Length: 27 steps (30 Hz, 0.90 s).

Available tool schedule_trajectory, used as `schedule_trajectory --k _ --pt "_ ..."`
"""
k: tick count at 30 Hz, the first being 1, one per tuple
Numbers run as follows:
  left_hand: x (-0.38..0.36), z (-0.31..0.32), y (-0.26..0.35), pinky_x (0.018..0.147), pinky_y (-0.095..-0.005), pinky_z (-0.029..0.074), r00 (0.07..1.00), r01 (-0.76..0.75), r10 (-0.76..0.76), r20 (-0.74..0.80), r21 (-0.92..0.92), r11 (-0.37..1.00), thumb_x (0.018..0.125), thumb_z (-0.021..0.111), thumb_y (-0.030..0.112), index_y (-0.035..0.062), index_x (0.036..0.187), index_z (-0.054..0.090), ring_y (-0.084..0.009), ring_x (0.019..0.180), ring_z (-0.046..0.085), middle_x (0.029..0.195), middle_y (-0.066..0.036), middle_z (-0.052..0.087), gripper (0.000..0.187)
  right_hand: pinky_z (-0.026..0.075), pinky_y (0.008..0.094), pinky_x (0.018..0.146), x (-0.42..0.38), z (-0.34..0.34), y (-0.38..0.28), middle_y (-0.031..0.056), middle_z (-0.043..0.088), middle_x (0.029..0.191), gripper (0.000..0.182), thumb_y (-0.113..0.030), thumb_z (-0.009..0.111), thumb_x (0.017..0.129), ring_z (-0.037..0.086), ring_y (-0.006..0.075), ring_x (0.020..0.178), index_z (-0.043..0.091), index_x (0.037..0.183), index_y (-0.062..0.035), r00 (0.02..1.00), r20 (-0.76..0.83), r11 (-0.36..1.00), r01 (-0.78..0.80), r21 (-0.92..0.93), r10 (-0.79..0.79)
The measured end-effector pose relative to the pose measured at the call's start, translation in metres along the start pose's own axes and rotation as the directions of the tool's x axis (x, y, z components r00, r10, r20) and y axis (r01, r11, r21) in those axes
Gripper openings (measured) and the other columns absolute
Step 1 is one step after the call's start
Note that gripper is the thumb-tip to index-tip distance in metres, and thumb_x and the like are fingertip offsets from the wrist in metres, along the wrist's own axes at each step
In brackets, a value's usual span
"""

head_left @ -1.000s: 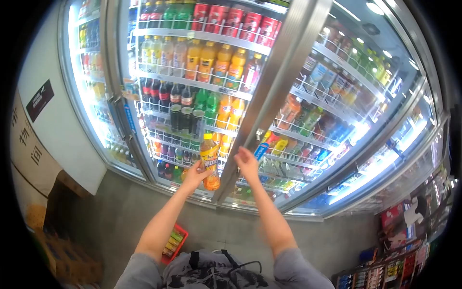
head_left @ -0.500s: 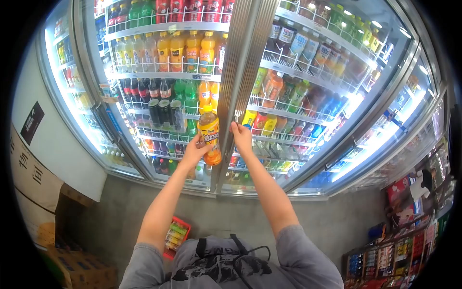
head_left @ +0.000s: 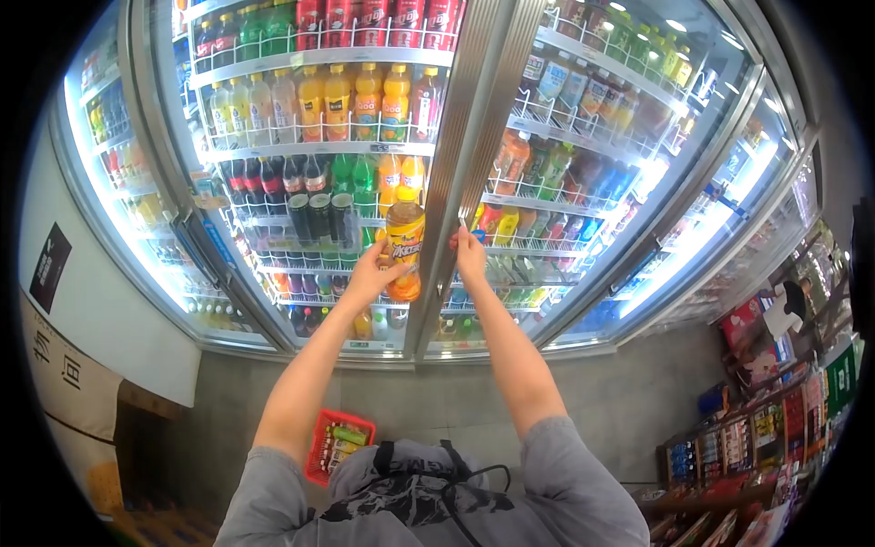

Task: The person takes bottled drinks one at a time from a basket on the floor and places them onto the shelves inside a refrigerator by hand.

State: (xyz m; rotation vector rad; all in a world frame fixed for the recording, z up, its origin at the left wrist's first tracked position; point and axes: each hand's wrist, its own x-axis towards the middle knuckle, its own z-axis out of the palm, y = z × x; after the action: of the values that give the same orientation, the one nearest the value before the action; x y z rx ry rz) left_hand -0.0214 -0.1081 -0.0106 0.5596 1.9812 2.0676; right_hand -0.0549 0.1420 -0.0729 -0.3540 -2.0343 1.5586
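In my left hand is a plastic bottle of orange-labelled iced tea with a yellow cap. My fingers and thumb wrap its side, and it stands roughly upright before the lower cooler shelves. To its right, my right hand is closed at the metal door frame, with fingers curled around what appears to be the door handle, mostly hidden by them. Behind the bottle, dark cans and orange drink bottles stand in the shelves.
A red shopping basket holding packaged goods sits on the grey floor, left of my body. Glass-door coolers full of drinks span the front. A stocked shelf rack stands at lower right, and a fabric curtain hangs at left.
The view has shifted slightly, showing more of the red basket. The bottle sits slightly higher and farther right in view. Both hands keep their holds.
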Motion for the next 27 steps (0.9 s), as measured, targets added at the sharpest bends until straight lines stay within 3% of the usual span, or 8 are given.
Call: schedule_trajectory --k 8,10,14,16,18,20,22,27 --pt "0.042 0.008 -0.017 0.085 -0.0302 0.051 0.982 -0.136 0.151 0.115 -0.132 0.982 0.083 0.076 0.013 -0.0012 0.137 0.048 -0.0145 0.098 0.060 0.115 -0.008 0.062 0.063 0.049 0.0269 0.077 -0.074 -0.041 -0.015 0.0073 0.069 0.084 0.050 -0.042 0.050 0.102 0.065 0.0124 0.080 0.067 0.086 0.0020 1.000 -0.015 0.997 0.024 0.076 -0.022" --pt "0.044 0.015 -0.017 0.085 -0.0309 0.051 0.974 -0.216 0.211 0.085 0.051 0.975 0.082 0.077 0.014 -0.0017 0.136 0.049 -0.0147 0.096 0.061 0.115 -0.009 0.064 0.062 0.050 0.0250 0.076 -0.092 -0.047 -0.013 0.0072 0.070 0.085 0.040 -0.037 0.056 0.101 0.066 0.0121 0.081 0.066 0.095 0.0021 0.998 -0.056 0.991 0.013 0.135 -0.006" --pt "0.045 0.029 -0.018 0.087 -0.0307 0.051 0.966 -0.183 0.189 0.179 -0.050 0.982 0.083 0.076 0.014 -0.0022 0.134 0.049 -0.0154 0.096 0.063 0.116 -0.009 0.065 0.060 0.050 0.0261 0.083 -0.136 -0.059 -0.047 0.0081 0.069 0.092 0.037 -0.027 0.063 0.098 0.066 0.0128 0.087 0.055 0.120 0.0012 0.978 -0.200 0.998 -0.062 0.024 0.065" --pt "0.040 0.039 -0.010 0.089 -0.0310 0.051 0.961 -0.184 0.195 0.194 -0.071 0.980 0.085 0.074 0.013 -0.0019 0.134 0.048 -0.0161 0.101 0.063 0.118 -0.009 0.065 0.057 0.051 0.0308 0.084 -0.145 -0.057 -0.060 0.0125 0.070 0.101 0.033 -0.022 0.064 0.095 0.068 0.0199 0.090 0.058 0.119 0.0002 0.839 -0.486 0.969 0.230 -0.089 -0.244" --pt "0.039 0.049 -0.002 0.091 -0.0316 0.050 0.946 -0.192 0.231 0.229 -0.182 0.964 0.087 0.071 0.011 -0.0014 0.134 0.047 -0.0167 0.106 0.063 0.119 -0.010 0.065 0.054 0.051 0.0323 0.088 -0.148 -0.064 -0.088 0.0145 0.067 0.109 0.032 -0.019 0.063 0.094 0.067 0.0221 0.096 0.058 0.120 0.0001 0.778 -0.505 0.927 0.333 -0.171 -0.372" --pt "0.038 0.059 0.011 0.091 -0.0318 0.051 0.928 -0.202 0.257 0.269 -0.217 0.955 0.088 0.070 0.011 -0.0009 0.134 0.046 -0.0170 0.105 0.063 0.119 -0.011 0.065 0.053 0.050 0.0338 0.091 -0.151 -0.069 -0.125 0.0164 0.065 0.116 0.031 -0.015 0.063 0.093 0.066 0.0243 0.103 0.058 0.120 0.0000 0.703 -0.504 0.865 0.434 -0.254 -0.501" --pt "0.042 0.069 0.020 0.092 -0.0306 0.050 0.930 -0.199 0.266 0.252 -0.263 0.944 0.088 0.070 0.011 -0.0006 0.132 0.047 -0.0166 0.106 0.062 0.119 -0.011 0.064 0.051 0.049 0.0350 0.095 -0.151 -0.069 -0.156 0.0164 0.060 0.125 0.040 -0.007 0.059 0.094 0.061 0.0217 0.112 0.051 0.131 0.0038 0.735 -0.243 0.766 0.551 -0.330 -0.633" --pt "0.056 0.069 0.038 0.096 -0.0296 0.047 0.908 -0.194 0.263 0.326 -0.229 0.954 0.092 0.066 0.012 -0.0002 0.137 0.046 -0.0157 0.113 0.060 0.126 -0.008 0.061 0.051 0.047 0.0364 0.096 -0.104 -0.020 -0.183 0.0214 0.056 0.129 0.051 -0.010 0.056 0.094 0.060 0.0271 0.114 0.042 0.141 0.0048 0.737 -0.216 0.767 0.604 -0.216 -0.641"
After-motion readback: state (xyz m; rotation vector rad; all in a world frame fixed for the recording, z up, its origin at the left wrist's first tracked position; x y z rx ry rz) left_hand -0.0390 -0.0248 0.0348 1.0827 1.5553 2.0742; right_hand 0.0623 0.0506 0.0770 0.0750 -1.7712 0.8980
